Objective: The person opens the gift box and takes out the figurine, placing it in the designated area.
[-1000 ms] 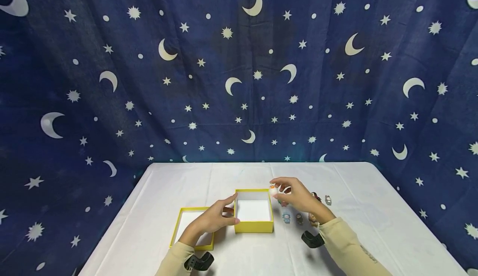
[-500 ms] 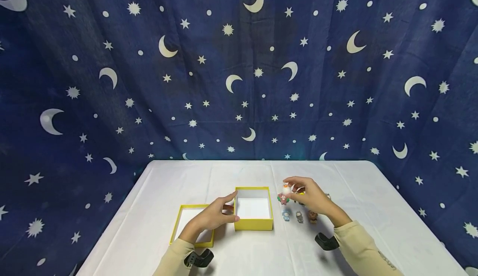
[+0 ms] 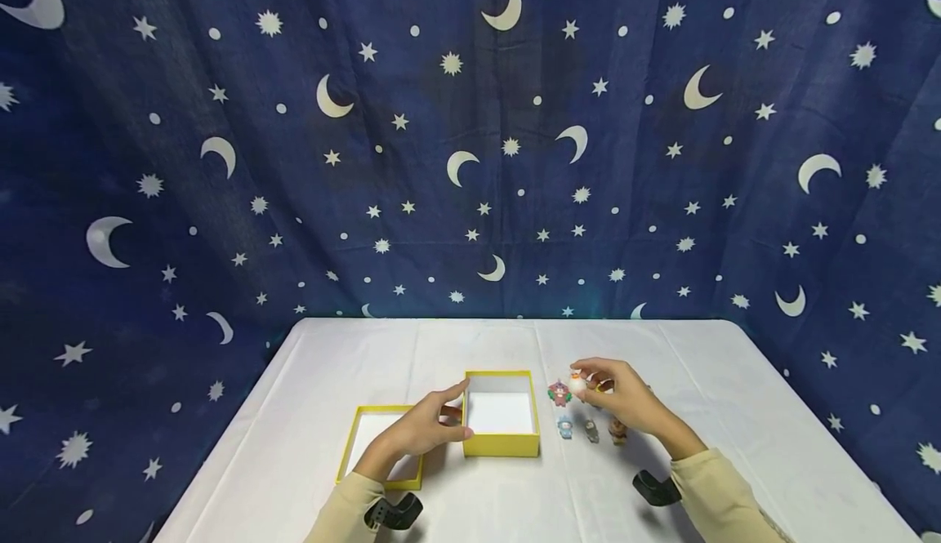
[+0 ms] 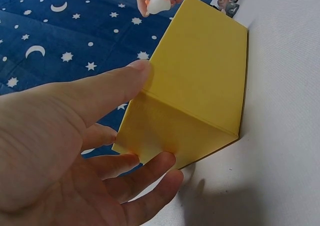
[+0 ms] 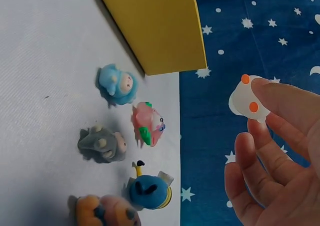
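My left hand [image 3: 425, 427] holds the left side of an open yellow box [image 3: 501, 445] with a white inside, thumb at the front edge and forefinger at the back corner. In the left wrist view the thumb lies along the box's top edge while the other fingertips touch its side. Right of the box, my right hand [image 3: 625, 396] pinches a small white toy figure [image 3: 577, 384] with orange spots between thumb and fingers. The right wrist view shows the white figure [image 5: 242, 103] raised above the table, partly hidden by the thumb. A pink-and-green figure [image 3: 559, 393] stands just left of it.
A yellow-edged lid [image 3: 371, 427] lies inside-up beneath the left forearm. Around the right hand stand a light blue figure [image 3: 564, 426], a grey one [image 3: 591, 430], a brown one [image 3: 617, 430] and a blue, yellow-striped one [image 5: 150, 191]. A starry cloth [image 3: 470, 159] hangs behind the table.
My right hand has moved right, away from the box's right edge, carrying the white figure past the pink-and-green one. My left hand and the box have stayed in place.
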Demonstrator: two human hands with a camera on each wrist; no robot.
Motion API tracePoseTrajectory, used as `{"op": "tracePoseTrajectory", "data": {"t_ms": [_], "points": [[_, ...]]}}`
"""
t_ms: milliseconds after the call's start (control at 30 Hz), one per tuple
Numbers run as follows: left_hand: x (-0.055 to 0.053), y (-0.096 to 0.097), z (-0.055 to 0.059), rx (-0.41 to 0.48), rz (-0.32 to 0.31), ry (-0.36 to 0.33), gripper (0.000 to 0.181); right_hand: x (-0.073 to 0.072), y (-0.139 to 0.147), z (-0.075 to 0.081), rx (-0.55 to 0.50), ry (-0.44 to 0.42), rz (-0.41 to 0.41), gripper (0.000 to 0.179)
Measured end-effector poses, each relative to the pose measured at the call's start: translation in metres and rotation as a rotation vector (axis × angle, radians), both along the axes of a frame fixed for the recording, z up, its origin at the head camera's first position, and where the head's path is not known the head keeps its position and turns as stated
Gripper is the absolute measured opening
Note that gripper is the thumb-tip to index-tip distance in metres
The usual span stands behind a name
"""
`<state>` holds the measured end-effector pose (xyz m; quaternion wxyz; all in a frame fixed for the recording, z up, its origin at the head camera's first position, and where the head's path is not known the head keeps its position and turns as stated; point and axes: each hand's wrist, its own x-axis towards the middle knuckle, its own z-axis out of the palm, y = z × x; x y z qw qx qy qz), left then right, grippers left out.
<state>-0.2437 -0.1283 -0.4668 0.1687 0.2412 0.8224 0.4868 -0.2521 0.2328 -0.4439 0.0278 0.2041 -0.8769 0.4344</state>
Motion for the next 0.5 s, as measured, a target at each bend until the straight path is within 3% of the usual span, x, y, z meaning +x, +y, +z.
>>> {"op": "tracePoseTrajectory", "data": {"t_ms": [500], "points": [[0.000, -0.001, -0.001, -0.010, 0.011, 0.008, 0.084, 0.005, 0.020, -0.007, -0.007, 0.036, -0.035, 0.040]]}}
